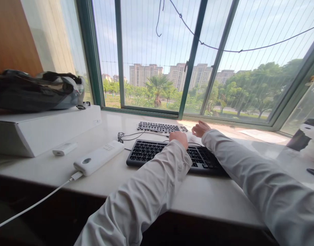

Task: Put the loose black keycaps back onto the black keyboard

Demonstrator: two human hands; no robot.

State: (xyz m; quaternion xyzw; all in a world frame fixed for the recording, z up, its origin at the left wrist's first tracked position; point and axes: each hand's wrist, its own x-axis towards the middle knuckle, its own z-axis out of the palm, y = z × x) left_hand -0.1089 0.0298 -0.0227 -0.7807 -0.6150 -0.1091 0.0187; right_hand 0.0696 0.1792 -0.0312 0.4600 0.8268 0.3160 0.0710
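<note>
Black full-size keyboard [146, 150] flat on white countertop [205, 198], partly covered by both sleeved forearms; a slimmer keyboard [157, 127] lies just behind it, toward the window. Left hand [179, 138], fingers curled, is over the full-size keyboard's rear edge, and right hand [201, 129], also curled, is just beyond that edge to the right; cannot tell whether either grips anything. Dark cable [120, 137] bunched left of the slimmer keyboard.
</note>
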